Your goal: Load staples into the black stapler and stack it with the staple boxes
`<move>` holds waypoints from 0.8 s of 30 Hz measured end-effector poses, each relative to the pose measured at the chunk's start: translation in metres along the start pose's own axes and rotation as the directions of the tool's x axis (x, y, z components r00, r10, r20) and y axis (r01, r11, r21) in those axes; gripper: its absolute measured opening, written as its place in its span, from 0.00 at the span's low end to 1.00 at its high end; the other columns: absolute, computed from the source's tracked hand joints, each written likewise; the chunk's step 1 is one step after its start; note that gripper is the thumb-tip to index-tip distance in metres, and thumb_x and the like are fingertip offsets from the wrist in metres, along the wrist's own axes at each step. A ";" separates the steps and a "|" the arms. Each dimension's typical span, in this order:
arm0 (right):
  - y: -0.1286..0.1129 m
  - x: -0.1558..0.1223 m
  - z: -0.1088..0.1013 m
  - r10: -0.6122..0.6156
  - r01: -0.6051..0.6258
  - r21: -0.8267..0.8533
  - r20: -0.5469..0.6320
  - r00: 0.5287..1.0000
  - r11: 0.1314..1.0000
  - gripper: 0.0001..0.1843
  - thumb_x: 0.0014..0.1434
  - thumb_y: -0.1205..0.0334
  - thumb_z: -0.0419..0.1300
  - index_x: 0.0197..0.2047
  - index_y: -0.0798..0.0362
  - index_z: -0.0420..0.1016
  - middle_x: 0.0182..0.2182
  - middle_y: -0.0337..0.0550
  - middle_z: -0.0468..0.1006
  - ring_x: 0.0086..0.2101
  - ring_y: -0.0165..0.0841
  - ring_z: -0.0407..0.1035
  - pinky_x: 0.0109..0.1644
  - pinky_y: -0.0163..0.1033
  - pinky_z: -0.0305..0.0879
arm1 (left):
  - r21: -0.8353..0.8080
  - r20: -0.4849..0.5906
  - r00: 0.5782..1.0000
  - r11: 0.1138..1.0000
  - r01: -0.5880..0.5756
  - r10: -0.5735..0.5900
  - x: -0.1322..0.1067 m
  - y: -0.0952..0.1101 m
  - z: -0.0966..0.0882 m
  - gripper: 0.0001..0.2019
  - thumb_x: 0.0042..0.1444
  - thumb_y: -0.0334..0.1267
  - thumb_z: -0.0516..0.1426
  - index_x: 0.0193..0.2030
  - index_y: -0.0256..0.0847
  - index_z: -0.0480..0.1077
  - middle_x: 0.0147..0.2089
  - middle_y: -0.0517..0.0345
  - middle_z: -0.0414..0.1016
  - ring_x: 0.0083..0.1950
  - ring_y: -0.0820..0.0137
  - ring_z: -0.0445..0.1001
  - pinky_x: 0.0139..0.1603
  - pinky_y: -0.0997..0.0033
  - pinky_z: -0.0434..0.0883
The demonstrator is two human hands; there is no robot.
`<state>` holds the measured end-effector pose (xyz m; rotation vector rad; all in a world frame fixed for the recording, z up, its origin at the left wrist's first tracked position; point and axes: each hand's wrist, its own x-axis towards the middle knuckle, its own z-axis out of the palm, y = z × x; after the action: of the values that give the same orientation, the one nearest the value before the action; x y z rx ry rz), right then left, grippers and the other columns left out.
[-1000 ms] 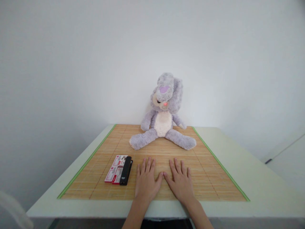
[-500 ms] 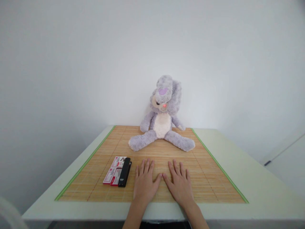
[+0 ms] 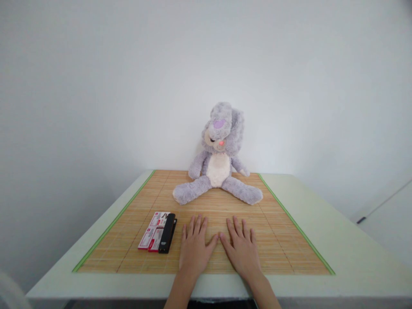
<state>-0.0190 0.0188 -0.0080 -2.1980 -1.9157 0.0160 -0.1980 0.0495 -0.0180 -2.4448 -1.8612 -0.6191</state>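
My left hand (image 3: 195, 246) lies palm down on the bamboo mat (image 3: 128, 223), fingers spread, holding nothing. Beside it my right hand (image 3: 242, 249) rests flat in the same way, and the two thumb tips nearly meet. Just left of my left hand is a black stapler (image 3: 167, 234), apart from the fingers. Against the stapler's left side lie small red-and-white boxes (image 3: 152, 231), which look like staple boxes. Beyond both hands a grey-lilac plush rabbit (image 3: 219, 169) sits upright with its legs spread, one ear hanging over its face.
The mat has green edging and covers the middle of a white table (image 3: 322, 214). A pale wall (image 3: 206, 56) rises directly behind the rabbit. On the right, a dark bit (image 3: 361, 220) shows at the end of a line on a white surface.
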 end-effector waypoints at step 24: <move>0.000 -0.001 0.001 -0.011 0.011 0.003 -0.009 1.000 1.000 0.40 0.70 0.34 0.42 0.77 0.42 0.50 0.77 0.44 0.48 0.75 0.51 0.39 0.75 0.63 0.32 | 0.031 -0.006 1.000 0.999 0.023 -0.022 -0.002 0.004 0.001 0.33 0.68 0.60 0.48 0.76 0.54 0.55 0.79 0.58 0.51 0.80 0.44 0.43 0.76 0.30 0.41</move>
<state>-0.0191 0.0180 -0.0089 -2.1815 -1.9216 0.0076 -0.1945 0.0466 -0.0186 -2.4040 -1.8842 -0.5929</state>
